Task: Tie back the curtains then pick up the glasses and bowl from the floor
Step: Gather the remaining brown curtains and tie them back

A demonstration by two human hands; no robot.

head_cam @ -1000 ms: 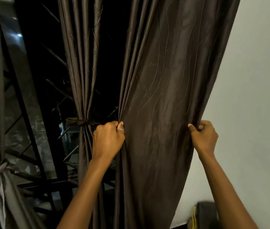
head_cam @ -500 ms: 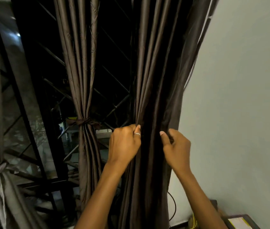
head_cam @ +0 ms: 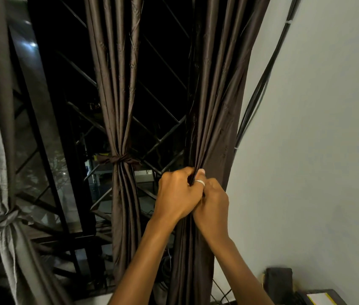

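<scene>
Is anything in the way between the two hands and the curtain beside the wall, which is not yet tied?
Nothing visible does. The left hand and the right hand both grip the gathered curtain directly, side by side.

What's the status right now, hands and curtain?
Left hand and right hand both grip the right curtain, bunched, not yet tied. Cables beside it, clear of hands. Middle curtain tied.

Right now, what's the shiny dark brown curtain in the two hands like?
The shiny dark brown curtain hangs beside the pale wall, bunched into long narrow folds with faint stitched lines. It looks like smooth satin. The left hand and right hand grip it together at one spot, pinching it narrow. No tie shows round it.
</scene>
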